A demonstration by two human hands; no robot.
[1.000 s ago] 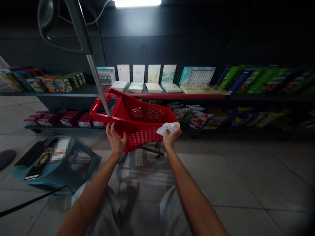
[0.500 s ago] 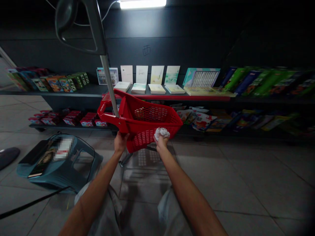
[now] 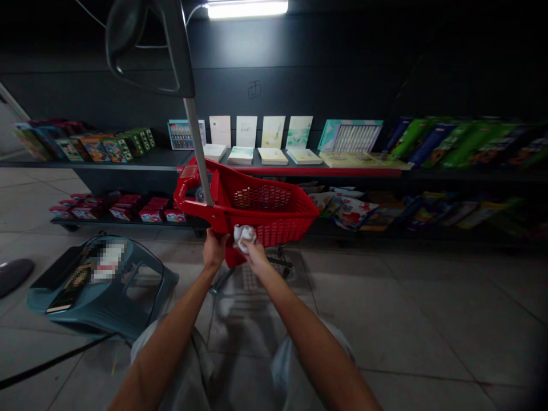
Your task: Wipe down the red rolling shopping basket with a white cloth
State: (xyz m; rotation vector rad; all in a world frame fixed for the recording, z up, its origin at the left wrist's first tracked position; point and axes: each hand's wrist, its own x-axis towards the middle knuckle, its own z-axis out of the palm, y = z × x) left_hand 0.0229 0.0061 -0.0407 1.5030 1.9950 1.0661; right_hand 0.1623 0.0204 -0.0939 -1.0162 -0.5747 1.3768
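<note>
A red plastic shopping cart (image 3: 274, 214) stands on the tiled floor in front of me, with a metal pole and dark handle (image 3: 171, 51) rising from its left end. My left hand (image 3: 214, 249) grips the cart's near lower corner. My right hand (image 3: 256, 255) is closed round a crumpled white cloth (image 3: 243, 236) and presses it against the cart's near side wall, just right of my left hand.
A teal plastic stool (image 3: 128, 285) with a book on it stands at the left. Dark shelves (image 3: 342, 168) full of books, cards and boxed toys run along the wall behind the cart. A black cable (image 3: 51, 359) crosses the floor at lower left.
My right hand has slid the white cloth leftward along the cart's side, from its right end to beside my left hand. The cart has tipped back nearer to level.
</note>
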